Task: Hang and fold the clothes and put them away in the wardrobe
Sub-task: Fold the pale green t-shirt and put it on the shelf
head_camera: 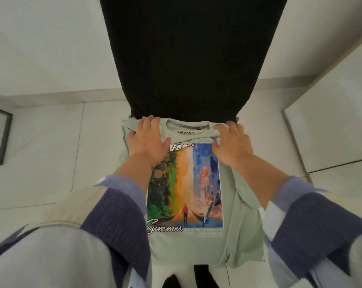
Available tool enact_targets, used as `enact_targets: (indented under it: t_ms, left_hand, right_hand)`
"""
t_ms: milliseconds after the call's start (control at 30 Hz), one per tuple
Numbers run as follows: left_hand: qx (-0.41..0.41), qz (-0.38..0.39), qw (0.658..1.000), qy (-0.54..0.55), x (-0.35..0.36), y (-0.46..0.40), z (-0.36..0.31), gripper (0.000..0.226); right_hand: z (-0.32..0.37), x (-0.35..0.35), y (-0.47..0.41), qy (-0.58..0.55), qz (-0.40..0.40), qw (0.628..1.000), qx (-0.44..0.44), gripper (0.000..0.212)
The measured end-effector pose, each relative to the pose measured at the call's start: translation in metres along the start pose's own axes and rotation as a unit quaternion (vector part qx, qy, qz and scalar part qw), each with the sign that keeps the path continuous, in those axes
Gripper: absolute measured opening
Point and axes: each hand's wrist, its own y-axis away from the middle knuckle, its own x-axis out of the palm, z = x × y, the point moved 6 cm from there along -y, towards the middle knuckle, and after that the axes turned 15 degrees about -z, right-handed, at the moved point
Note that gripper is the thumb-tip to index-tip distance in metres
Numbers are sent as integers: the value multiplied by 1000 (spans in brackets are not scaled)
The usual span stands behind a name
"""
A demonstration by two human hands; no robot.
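A pale green T-shirt (236, 235) with a colourful printed picture and the word "Summer" lies flat on the seat of a black chair (188, 59), collar toward the backrest. Its sides look folded inward. My left hand (148, 140) rests flat on the shirt's left shoulder, fingers spread. My right hand (231, 142) presses flat on the right shoulder beside the collar. Neither hand grips the cloth. The chair seat is hidden under the shirt.
The chair's tall black backrest rises straight ahead. White tiled floor (40, 152) surrounds it. A dark-framed panel (3, 138) stands at the left edge. A white cabinet or wall panel (332, 132) is at the right. My knees and purple sleeves fill the bottom.
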Motion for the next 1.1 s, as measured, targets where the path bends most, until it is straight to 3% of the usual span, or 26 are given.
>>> enact_targets:
  t_ms: [233, 400, 533, 700, 1100]
  left_hand:
    - [21, -1, 997, -73, 74, -31, 11, 74]
    - [75, -13, 989, -124, 85, -17, 10, 37]
    - [70, -4, 993, -95, 68, -10, 2, 36]
    - [41, -23, 998, -52, 11, -3, -6, 47]
    - [45, -128, 990, -45, -219, 60, -34, 44]
  right_hand:
    - [-7, 76, -38, -1, -40, 999, -14, 58]
    - [-2, 91, -33, 48, -41, 997, -52, 29]
    - [-4, 82, -23, 11, -6, 998, -58, 26]
    - [4, 25, -12, -19, -18, 999, -47, 23]
    - [33, -213, 57, -26, -101, 991, -88, 16]
